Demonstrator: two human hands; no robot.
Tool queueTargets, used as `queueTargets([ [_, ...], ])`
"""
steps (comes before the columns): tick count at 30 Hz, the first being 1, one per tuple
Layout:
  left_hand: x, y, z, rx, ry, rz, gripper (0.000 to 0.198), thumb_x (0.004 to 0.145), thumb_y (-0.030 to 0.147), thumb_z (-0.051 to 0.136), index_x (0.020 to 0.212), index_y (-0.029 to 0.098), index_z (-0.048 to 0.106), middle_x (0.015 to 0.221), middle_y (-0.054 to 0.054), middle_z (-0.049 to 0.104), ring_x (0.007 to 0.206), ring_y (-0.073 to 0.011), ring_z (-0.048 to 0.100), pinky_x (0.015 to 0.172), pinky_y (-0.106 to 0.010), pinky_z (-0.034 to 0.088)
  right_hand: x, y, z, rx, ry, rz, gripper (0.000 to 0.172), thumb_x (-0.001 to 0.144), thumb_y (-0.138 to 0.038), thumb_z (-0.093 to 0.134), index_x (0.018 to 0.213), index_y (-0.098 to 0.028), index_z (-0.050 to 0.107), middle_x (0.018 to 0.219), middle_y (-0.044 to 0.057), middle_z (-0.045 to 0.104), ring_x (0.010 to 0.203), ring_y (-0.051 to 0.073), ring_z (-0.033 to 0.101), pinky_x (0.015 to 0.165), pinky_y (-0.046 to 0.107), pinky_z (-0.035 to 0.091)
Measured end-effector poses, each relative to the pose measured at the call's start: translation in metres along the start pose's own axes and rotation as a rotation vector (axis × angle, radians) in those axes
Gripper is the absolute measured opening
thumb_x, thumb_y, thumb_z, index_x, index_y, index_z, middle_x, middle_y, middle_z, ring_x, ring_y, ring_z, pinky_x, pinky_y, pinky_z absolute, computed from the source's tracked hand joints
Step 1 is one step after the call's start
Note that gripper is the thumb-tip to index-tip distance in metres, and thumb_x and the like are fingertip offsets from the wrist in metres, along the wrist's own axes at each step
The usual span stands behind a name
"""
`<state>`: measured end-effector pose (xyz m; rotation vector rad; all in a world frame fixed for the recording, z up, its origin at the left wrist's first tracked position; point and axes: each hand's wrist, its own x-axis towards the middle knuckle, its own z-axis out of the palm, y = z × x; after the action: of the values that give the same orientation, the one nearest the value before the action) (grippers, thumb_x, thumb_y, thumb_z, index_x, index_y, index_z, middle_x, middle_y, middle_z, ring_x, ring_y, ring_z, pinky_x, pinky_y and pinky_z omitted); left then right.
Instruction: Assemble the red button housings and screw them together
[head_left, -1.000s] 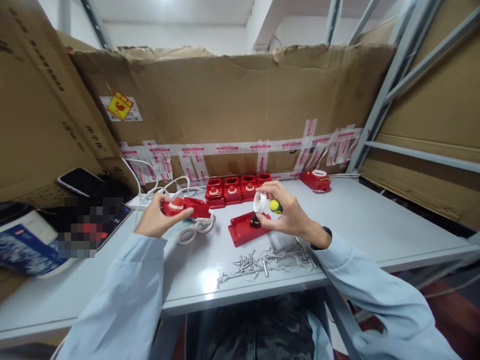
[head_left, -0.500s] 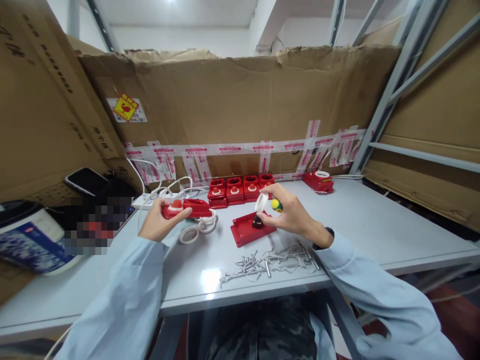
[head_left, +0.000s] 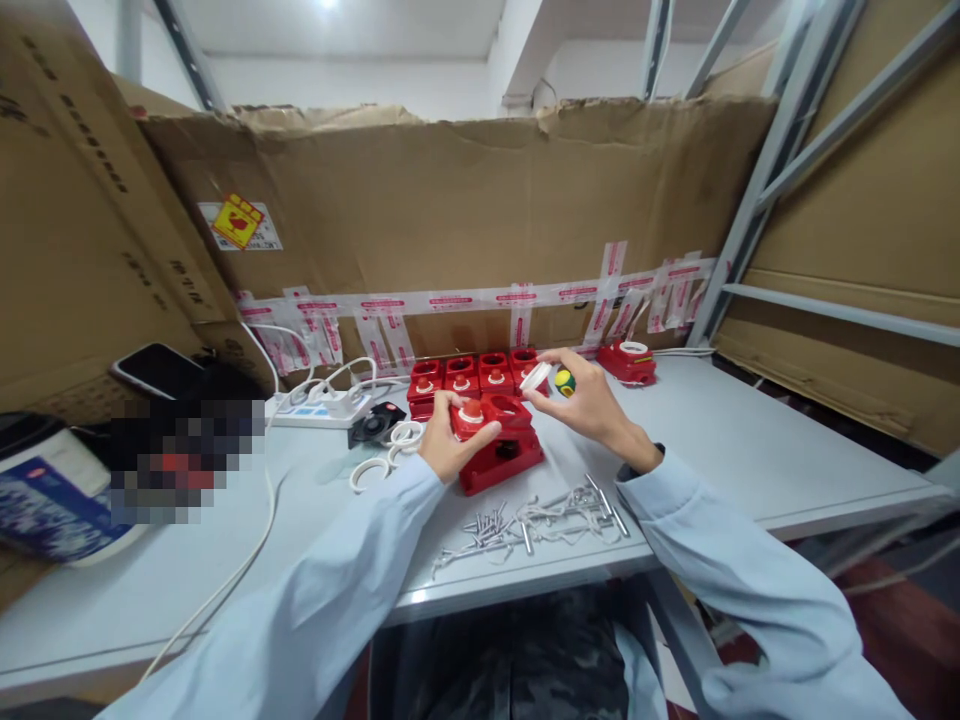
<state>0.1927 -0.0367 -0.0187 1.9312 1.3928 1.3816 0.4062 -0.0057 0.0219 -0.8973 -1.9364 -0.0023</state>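
Note:
My left hand (head_left: 444, 442) grips a red plastic cover (head_left: 491, 415) with a round orange-red button in a white collar. The cover sits tilted over a red plastic base (head_left: 501, 465), a dark part showing between them; whether they touch I cannot tell. Between thumb and fingertips, my right hand (head_left: 592, 405) pinches a white ring (head_left: 535, 378). A yellow-and-green rounded end (head_left: 564, 380), perhaps of a tool handle, is tucked in the same hand; the rest of it is hidden. Loose white rings (head_left: 370, 474) lie left of my left hand.
Several red housings (head_left: 460, 375) stand in a row at the back, with another red unit (head_left: 628, 362) farther right. Screws (head_left: 487, 524) and metal pins with cord (head_left: 574, 510) lie near the front edge. A black fan-like part (head_left: 377, 424) and power strip (head_left: 319, 408) are left.
My left hand has carried the red cover rightward over the red base. My right hand still pinches the white ring, which is now tilted flatter. The black part on the left has come into view.

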Motion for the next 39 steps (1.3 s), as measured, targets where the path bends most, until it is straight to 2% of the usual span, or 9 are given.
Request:
queueTargets([
  [4, -0.006, -0.013, 0.002, 0.167, -0.125, -0.022, 0.051, 0.061, 0.051, 0.067, 0.083, 0.022, 0.032, 0.076, 0.003, 0.046, 0.066, -0.0146, 0.047, 0.068, -0.029, 0.039, 0.000, 0.001, 0.000, -0.011, -0.011, 0.008, 0.037, 0.071, -0.035, 0.064, 0.102, -0.017, 0.055, 0.098, 0.007, 0.063, 0.089, 0.021, 0.059, 0.080, 0.034, 0.046],
  [8, -0.012, -0.022, -0.007, 0.371, -0.233, 0.096, 0.047, 0.059, 0.054, 0.066, 0.080, 0.021, 0.040, 0.080, 0.000, 0.048, 0.075, -0.0200, 0.050, 0.072, -0.034, 0.040, 0.000, 0.001, 0.001, -0.016, -0.024, 0.016, 0.038, 0.070, -0.035, 0.065, 0.102, -0.017, 0.055, 0.098, 0.008, 0.064, 0.090, 0.021, 0.059, 0.080, 0.034, 0.046],
  [13, -0.017, -0.027, -0.012, 0.347, -0.376, 0.187, 0.046, 0.061, 0.044, 0.065, 0.094, 0.020, 0.045, 0.097, -0.006, 0.052, 0.084, -0.0221, 0.053, 0.076, -0.035, 0.043, 0.000, 0.001, 0.000, -0.008, -0.026, 0.013, 0.038, 0.071, -0.035, 0.065, 0.102, -0.017, 0.055, 0.098, 0.007, 0.064, 0.089, 0.021, 0.060, 0.079, 0.034, 0.047],
  [17, -0.009, -0.029, -0.009, 0.389, -0.420, 0.183, 0.044, 0.062, 0.043, 0.066, 0.095, 0.021, 0.046, 0.093, -0.005, 0.058, 0.083, -0.0235, 0.056, 0.075, -0.036, 0.044, 0.002, 0.003, -0.003, -0.004, -0.004, 0.013, 0.038, 0.072, -0.038, 0.064, 0.102, -0.017, 0.056, 0.098, 0.008, 0.064, 0.090, 0.021, 0.060, 0.081, 0.035, 0.046],
  [20, 0.004, -0.023, 0.007, 0.449, -0.418, 0.180, 0.048, 0.063, 0.048, 0.066, 0.096, 0.020, 0.048, 0.094, -0.008, 0.059, 0.087, -0.0262, 0.057, 0.077, -0.037, 0.045, 0.005, 0.006, -0.008, -0.007, 0.047, 0.031, 0.037, 0.072, -0.040, 0.064, 0.101, -0.018, 0.057, 0.097, 0.007, 0.064, 0.089, 0.020, 0.060, 0.080, 0.033, 0.046],
  [28, 0.045, 0.020, 0.087, 0.705, -0.563, 0.167, 0.066, 0.069, 0.059, 0.059, 0.117, 0.017, 0.042, 0.105, -0.015, 0.056, 0.097, -0.0313, 0.059, 0.082, -0.037, 0.045, 0.013, 0.022, -0.029, -0.061, 0.240, 0.163, 0.041, 0.070, -0.045, 0.064, 0.100, -0.018, 0.058, 0.092, 0.005, 0.065, 0.085, 0.019, 0.061, 0.075, 0.031, 0.046],
  [32, 0.061, 0.035, 0.115, 0.760, -0.567, 0.106, 0.066, 0.072, 0.055, 0.058, 0.120, 0.014, 0.039, 0.112, -0.020, 0.052, 0.102, -0.0342, 0.057, 0.083, -0.040, 0.046, 0.015, 0.028, -0.035, -0.068, 0.277, 0.196, 0.041, 0.070, -0.047, 0.062, 0.099, -0.018, 0.057, 0.091, 0.005, 0.065, 0.081, 0.018, 0.061, 0.073, 0.030, 0.046],
  [36, 0.074, 0.038, 0.129, 0.806, -0.523, 0.035, 0.064, 0.077, 0.052, 0.055, 0.122, 0.010, 0.037, 0.122, -0.027, 0.045, 0.111, -0.0369, 0.052, 0.085, -0.043, 0.045, 0.016, 0.037, -0.036, -0.161, 0.236, 0.279, 0.041, 0.070, -0.049, 0.060, 0.097, -0.018, 0.057, 0.090, 0.005, 0.066, 0.079, 0.018, 0.060, 0.073, 0.030, 0.045],
  [39, 0.079, 0.040, 0.131, 0.825, -0.526, 0.019, 0.068, 0.080, 0.056, 0.049, 0.124, 0.006, 0.035, 0.123, -0.030, 0.044, 0.112, -0.0385, 0.051, 0.086, -0.045, 0.044, 0.016, 0.050, -0.034, -0.284, 0.063, 0.435, 0.040, 0.067, -0.050, 0.060, 0.092, -0.018, 0.060, 0.085, 0.006, 0.067, 0.079, 0.021, 0.060, 0.070, 0.031, 0.043],
])
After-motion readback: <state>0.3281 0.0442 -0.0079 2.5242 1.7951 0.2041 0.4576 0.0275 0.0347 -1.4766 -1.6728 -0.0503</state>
